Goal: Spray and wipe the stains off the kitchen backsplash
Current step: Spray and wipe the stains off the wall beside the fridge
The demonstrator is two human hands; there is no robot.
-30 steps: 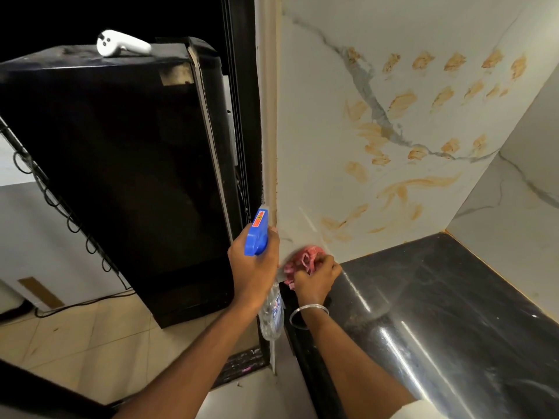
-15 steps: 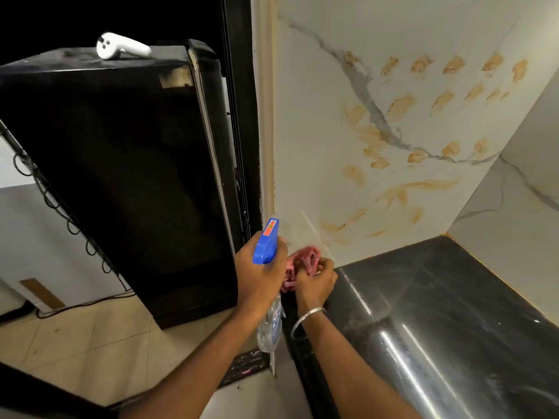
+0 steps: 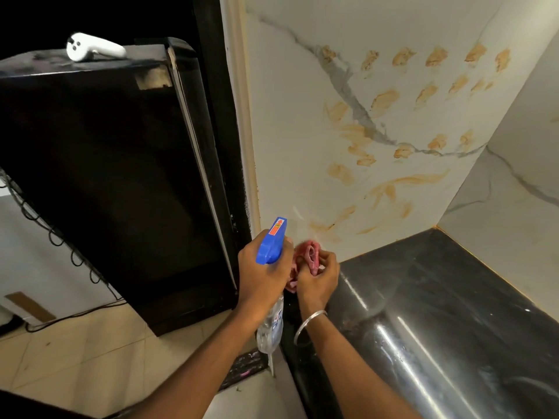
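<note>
The white marble backsplash point(image 3: 290, 140) carries several orange-brown stains point(image 3: 384, 99), dabs up high and smears lower down. My left hand point(image 3: 260, 276) grips a clear spray bottle with a blue trigger head point(image 3: 272, 241), nozzle pointing up towards the wall's lower left corner. Just right of it, my right hand point(image 3: 317, 279) holds a bunched pink cloth point(image 3: 310, 254) close to the wall above the counter's left end. A metal bangle sits on the right wrist.
A glossy black countertop point(image 3: 438, 313) runs to the right, meeting a second marble wall point(image 3: 514, 201). To the left stands a black fridge point(image 3: 106, 176) with a white controller point(image 3: 90, 48) on top. Beige floor tiles point(image 3: 75, 358) and a cable lie below.
Both hands have drawn closer together. The spray bottle moved right and slightly lower, next to the cloth hand. The cloth stays bunched in the right hand.
</note>
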